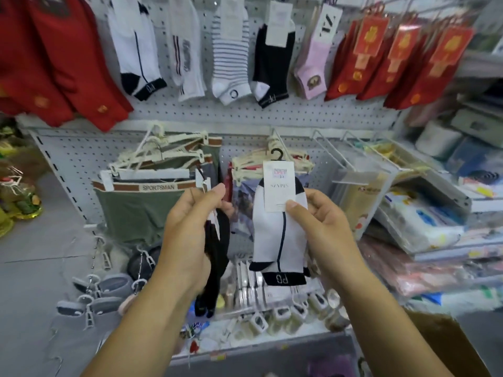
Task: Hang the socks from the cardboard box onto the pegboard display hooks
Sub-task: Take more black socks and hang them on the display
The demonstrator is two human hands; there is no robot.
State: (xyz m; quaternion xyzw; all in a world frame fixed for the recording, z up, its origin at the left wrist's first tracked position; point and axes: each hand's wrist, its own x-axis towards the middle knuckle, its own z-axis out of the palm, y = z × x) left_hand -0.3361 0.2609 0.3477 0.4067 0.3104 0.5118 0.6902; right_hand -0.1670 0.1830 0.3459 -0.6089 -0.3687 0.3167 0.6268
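White black-trimmed sock pair (272,235), long axis upright, black plastic hook (277,154) topmost, pinched by the right hand (321,221) below the white perforated pegboard (217,111); left hand (187,227) grips black socks (217,254).

Right hand (318,224) holds white sock (275,235); left hand (187,229) grips black sock (216,257).

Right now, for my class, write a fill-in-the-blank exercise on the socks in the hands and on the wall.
1. The right hand pinches a ____ sock with a paper label.
2. The left hand grips ____ socks.
3. On the pegboard, just left of the right-side red socks, hangs a ____ pair.
Missing words: white, black, pink.
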